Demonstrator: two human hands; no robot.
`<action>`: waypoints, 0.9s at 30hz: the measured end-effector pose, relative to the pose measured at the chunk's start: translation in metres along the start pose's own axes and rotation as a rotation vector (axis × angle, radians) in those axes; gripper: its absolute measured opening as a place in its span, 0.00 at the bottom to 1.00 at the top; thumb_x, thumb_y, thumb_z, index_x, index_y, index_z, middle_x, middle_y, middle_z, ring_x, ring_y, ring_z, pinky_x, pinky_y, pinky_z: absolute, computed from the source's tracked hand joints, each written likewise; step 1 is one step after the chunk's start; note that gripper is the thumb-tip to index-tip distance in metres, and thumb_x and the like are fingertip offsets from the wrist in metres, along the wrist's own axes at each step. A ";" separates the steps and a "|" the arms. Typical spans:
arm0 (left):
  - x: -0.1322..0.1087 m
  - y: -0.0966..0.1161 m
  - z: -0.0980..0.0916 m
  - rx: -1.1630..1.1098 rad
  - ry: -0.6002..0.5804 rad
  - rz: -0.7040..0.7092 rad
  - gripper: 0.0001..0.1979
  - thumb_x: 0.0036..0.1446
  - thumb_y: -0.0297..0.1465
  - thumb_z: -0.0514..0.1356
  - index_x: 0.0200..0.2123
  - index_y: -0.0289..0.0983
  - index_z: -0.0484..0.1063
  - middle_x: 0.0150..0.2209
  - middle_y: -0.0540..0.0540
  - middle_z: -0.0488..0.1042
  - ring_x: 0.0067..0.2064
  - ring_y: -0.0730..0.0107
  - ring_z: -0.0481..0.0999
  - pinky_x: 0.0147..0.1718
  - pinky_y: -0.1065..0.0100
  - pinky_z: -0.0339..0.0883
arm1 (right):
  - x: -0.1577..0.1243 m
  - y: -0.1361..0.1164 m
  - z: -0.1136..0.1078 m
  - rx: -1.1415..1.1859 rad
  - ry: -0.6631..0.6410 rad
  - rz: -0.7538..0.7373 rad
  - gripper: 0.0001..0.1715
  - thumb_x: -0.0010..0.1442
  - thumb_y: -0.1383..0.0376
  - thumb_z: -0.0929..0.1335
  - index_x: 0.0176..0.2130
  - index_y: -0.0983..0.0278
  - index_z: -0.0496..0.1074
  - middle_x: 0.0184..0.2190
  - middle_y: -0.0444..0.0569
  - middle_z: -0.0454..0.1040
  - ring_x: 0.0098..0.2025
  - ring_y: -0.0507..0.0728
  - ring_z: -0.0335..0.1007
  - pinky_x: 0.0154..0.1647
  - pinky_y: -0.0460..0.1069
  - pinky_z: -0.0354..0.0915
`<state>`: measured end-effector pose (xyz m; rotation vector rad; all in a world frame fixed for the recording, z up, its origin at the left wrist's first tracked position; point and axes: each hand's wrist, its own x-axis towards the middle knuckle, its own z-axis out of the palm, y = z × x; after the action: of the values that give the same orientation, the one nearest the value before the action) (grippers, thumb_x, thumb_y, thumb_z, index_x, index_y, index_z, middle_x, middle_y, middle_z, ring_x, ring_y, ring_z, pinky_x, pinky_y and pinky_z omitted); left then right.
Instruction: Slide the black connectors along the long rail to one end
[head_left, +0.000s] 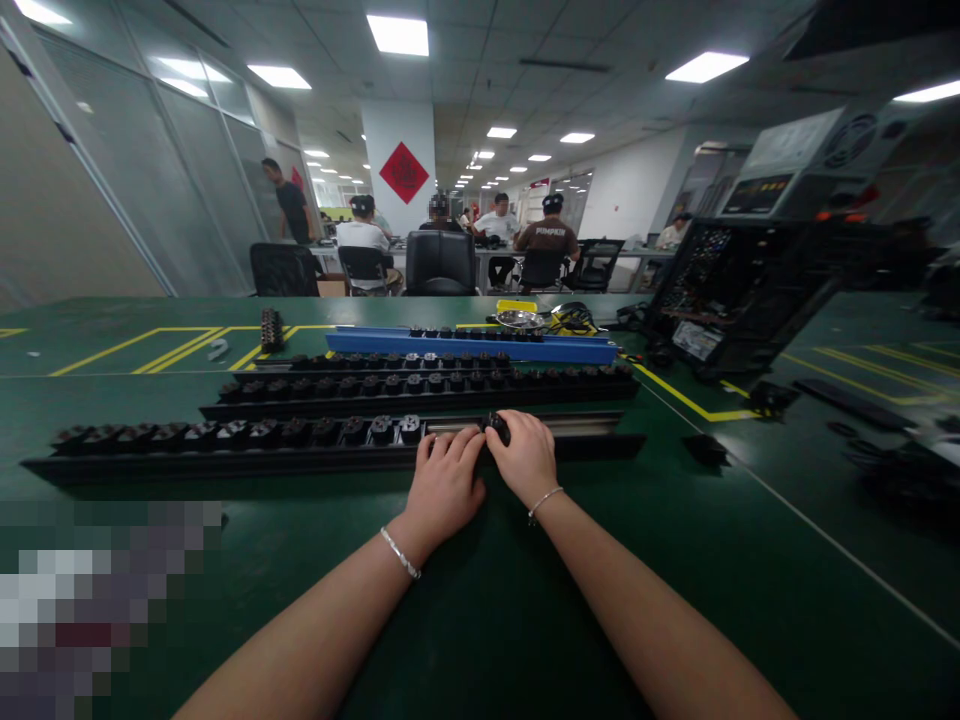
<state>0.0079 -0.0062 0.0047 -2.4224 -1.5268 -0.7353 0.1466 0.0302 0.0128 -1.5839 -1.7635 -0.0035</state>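
Observation:
A long black rail (pixel 225 463) lies nearest me, holding a row of round black slotted pieces (pixel 324 430) along its left part. My left hand (pixel 446 480) rests on the rail's near edge, its fingers bent over the channel just right of the last seated piece (pixel 410 428). Beside it my right hand (pixel 527 452) grips a small round black piece (pixel 498 428) between thumb and fingers, at the rail's channel. Whether that piece touches the channel is hidden. The left fingertips are partly hidden, and I see nothing held in them.
Behind lie more black rails (pixel 420 397) with similar pieces and a blue rail (pixel 465 345). A stack of pieces (pixel 271 330) stands back left. An opened computer case (pixel 720 290) is at right, near a metal dish (pixel 520 320). Several people sit beyond the table.

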 end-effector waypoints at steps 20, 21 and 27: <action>0.000 0.001 0.000 -0.042 -0.008 0.013 0.25 0.50 0.30 0.56 0.53 0.41 0.63 0.57 0.46 0.67 0.54 0.57 0.65 0.56 0.51 0.51 | 0.001 0.006 -0.001 -0.046 0.062 0.030 0.13 0.56 0.60 0.63 0.39 0.64 0.71 0.41 0.53 0.74 0.47 0.60 0.65 0.50 0.54 0.56; 0.000 0.000 0.000 -0.039 -0.006 0.015 0.24 0.50 0.30 0.56 0.53 0.41 0.63 0.57 0.46 0.67 0.55 0.57 0.64 0.56 0.51 0.51 | 0.001 0.006 -0.001 -0.046 0.062 0.033 0.13 0.56 0.60 0.63 0.39 0.64 0.71 0.41 0.53 0.74 0.47 0.60 0.65 0.50 0.54 0.56; -0.001 -0.001 0.002 -0.024 0.006 0.020 0.23 0.51 0.30 0.56 0.52 0.40 0.64 0.58 0.44 0.66 0.56 0.56 0.64 0.57 0.50 0.51 | 0.002 0.011 -0.003 -0.061 0.063 0.047 0.13 0.56 0.61 0.63 0.39 0.64 0.71 0.41 0.53 0.75 0.47 0.60 0.65 0.50 0.54 0.56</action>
<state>0.0077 -0.0057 0.0026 -2.4467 -1.4977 -0.7615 0.1575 0.0331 0.0114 -1.6511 -1.6915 -0.0847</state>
